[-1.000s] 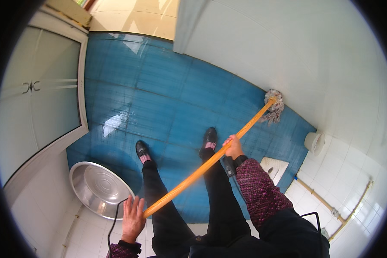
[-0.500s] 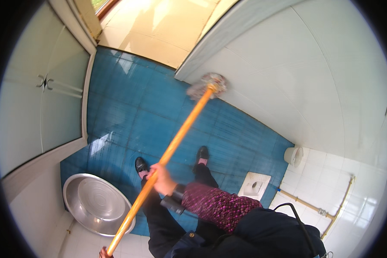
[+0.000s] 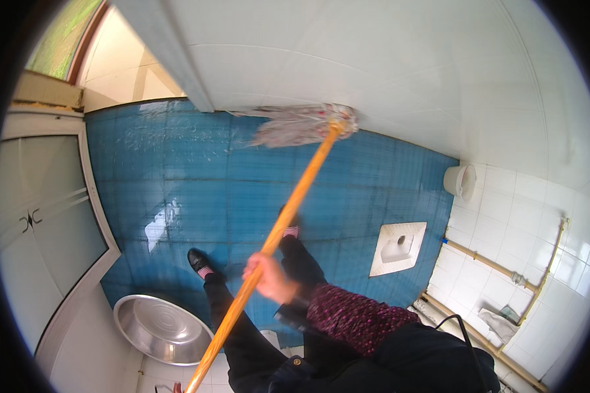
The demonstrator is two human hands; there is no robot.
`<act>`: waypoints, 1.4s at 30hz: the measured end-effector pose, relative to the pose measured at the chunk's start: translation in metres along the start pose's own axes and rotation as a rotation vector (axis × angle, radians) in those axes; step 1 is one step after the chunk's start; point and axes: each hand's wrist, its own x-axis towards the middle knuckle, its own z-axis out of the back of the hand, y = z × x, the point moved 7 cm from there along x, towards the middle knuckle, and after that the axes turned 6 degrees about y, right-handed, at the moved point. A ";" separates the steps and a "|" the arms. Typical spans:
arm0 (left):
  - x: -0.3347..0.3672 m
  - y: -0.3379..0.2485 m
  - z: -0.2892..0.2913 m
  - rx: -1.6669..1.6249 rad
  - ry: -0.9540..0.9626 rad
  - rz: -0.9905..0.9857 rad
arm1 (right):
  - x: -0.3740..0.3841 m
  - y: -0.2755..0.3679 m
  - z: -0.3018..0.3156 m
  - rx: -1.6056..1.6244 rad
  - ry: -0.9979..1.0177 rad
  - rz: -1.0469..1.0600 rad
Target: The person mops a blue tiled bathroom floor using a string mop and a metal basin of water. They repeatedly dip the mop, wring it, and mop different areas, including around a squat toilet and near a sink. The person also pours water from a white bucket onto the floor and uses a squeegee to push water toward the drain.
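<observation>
My right hand (image 3: 271,278) is wrapped round the middle of a wooden mop handle (image 3: 294,200). The handle slants from the lower edge up to the mop head (image 3: 301,126), whose pale, red-flecked strands trail leftward on the blue tiled floor (image 3: 196,154) along the foot of the white wall. Only a sliver of my left hand (image 3: 177,388) shows at the lower edge, by the handle's lower end, closed on it; most of that hand is cut off.
A large metal basin (image 3: 167,327) stands at the lower left, below the frosted-glass door (image 3: 46,216). On the right are a squat toilet (image 3: 398,249), a white bucket (image 3: 461,181) and a wall pipe (image 3: 488,264). Wet streaks shine near the upper-left doorway (image 3: 128,75).
The mop head has shifted slightly right along the wall, its strands now stretched out leftward. My view has turned, and my feet sit differently in it. Both hands keep hold of the mop.
</observation>
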 end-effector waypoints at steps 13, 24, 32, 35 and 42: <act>0.238 -0.369 0.023 0.195 0.063 -0.522 | -0.038 0.395 0.159 0.161 -0.202 0.576; 0.144 -0.130 -0.041 -0.019 0.469 -0.400 | -0.004 0.209 0.147 0.037 0.158 0.537; 0.069 -0.155 -0.056 0.107 0.422 -0.003 | 0.004 0.026 0.136 -0.002 -0.135 0.091; 0.074 -0.238 -0.047 0.149 0.363 -0.012 | 0.000 0.052 0.131 0.025 -0.117 0.085; 0.096 -0.462 -0.065 0.270 0.312 -0.038 | -0.034 0.249 0.170 0.084 -0.113 0.149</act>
